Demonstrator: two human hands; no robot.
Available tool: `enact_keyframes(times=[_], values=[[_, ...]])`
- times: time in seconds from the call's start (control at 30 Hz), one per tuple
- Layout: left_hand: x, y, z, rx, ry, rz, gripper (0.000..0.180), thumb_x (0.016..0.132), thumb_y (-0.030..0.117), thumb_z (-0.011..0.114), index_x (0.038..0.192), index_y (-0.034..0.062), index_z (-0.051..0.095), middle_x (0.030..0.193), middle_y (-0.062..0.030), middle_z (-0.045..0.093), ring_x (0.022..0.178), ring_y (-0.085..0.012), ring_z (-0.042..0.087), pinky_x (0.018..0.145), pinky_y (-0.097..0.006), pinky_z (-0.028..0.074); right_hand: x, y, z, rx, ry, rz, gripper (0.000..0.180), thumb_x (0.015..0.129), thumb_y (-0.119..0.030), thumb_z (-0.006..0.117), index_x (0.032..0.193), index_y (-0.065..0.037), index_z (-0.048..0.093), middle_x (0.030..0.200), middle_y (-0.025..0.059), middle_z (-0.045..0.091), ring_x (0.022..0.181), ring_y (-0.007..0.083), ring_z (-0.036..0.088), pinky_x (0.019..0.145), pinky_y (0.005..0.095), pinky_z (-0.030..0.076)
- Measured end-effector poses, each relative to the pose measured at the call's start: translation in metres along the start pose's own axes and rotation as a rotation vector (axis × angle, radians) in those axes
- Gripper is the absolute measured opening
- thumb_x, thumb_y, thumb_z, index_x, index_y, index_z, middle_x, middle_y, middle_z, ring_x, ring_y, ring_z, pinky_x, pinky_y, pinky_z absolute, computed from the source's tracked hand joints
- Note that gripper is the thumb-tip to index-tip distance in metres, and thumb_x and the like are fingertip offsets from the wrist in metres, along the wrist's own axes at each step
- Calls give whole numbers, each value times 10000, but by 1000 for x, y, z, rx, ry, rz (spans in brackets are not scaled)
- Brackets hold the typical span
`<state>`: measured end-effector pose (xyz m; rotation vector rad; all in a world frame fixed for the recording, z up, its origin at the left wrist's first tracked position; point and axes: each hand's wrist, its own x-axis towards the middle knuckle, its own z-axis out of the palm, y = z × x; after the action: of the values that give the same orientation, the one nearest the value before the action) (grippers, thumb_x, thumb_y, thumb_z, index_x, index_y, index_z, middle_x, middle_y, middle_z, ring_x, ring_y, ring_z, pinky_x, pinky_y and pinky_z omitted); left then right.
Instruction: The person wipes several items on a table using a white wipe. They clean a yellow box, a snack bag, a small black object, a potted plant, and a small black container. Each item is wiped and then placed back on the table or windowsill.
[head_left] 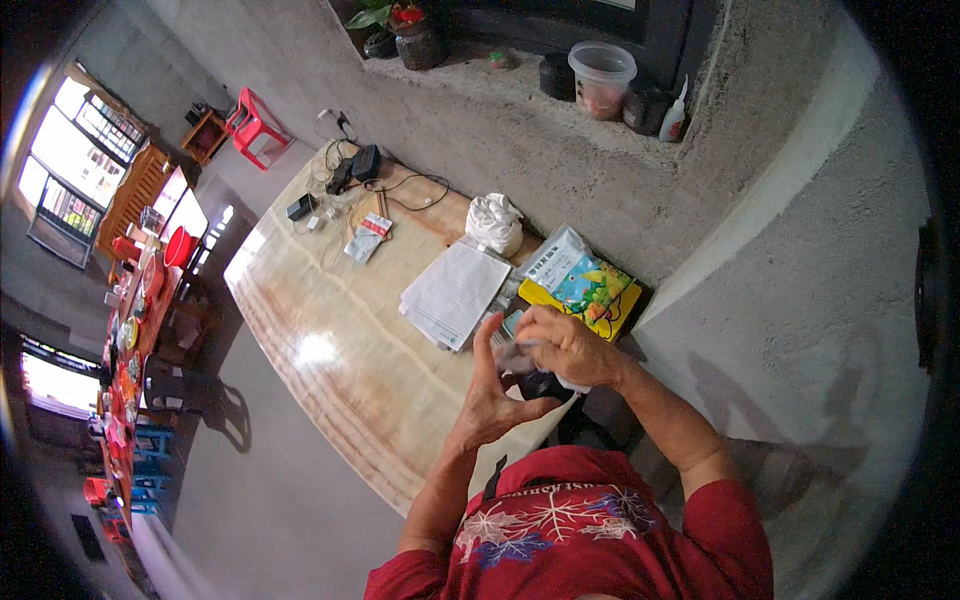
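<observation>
Both my hands are close together above the near right end of the stone-topped table [390, 350]. My left hand [486, 392] has its fingers stretched up and its thumb spread wide to the right, making a C shape. Beside it on the right, my right hand [570, 347] has curled fingers, closed on something small that I cannot make out. A greyish, see-through smear shows between the two hands, too blurred to name. A bit of white shows below my right hand, and a dark thing [540, 386] lies beneath, partly hidden.
Beyond my hands are printed papers [458, 294], a white bag [494, 224] and a colourful plastic packet [585, 285]. Chargers and cables [358, 168] are at the far end. A concrete wall borders the right; its windowsill holds a clear tub [601, 75]. A red stool [258, 128] stands beyond.
</observation>
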<state>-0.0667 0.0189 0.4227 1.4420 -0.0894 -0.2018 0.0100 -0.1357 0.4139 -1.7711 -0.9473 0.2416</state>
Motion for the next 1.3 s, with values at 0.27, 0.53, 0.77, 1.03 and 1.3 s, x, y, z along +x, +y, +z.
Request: enact_keyframes(times=[0.27,0.53,0.77,1.03,1.3], values=[[10,-17,-10,-482,188,5,832,637,-12,722,1335,68,275,1158,-145,521,1045,-252,534,895,-379,451,-7,10,34,647,421,311,432,870,-240,486,1226,-2,435,1118,122,483,1010,203,479,863,306,381],[19,-29,-7,-850,285,-191,473,813,321,580,1181,42,477,1123,-98,556,1012,-251,539,899,-390,436,-16,4,57,-280,443,-74,778,703,-214,662,1337,-39,247,1321,207,267,1216,351,309,1007,430,265],[15,8,-15,-839,19,-283,594,767,358,591,1244,58,403,1146,-94,531,1024,-235,544,849,-403,468,2,-12,4,-67,276,-215,758,567,-212,800,1215,-38,446,1126,149,515,1028,308,512,891,381,410],[23,19,-15,-756,-29,-248,628,849,559,451,1241,71,410,1159,-124,522,996,-261,544,808,-419,479,22,-22,-11,40,227,-244,543,724,-258,700,1187,-60,497,1066,142,509,953,307,516,827,385,421],[32,20,-6,-956,218,-86,565,876,561,392,1133,72,508,1099,-92,572,985,-227,556,878,-372,458,21,-22,28,-444,481,-468,364,737,-132,694,1090,-186,621,1281,153,393,1177,343,401,989,444,323]])
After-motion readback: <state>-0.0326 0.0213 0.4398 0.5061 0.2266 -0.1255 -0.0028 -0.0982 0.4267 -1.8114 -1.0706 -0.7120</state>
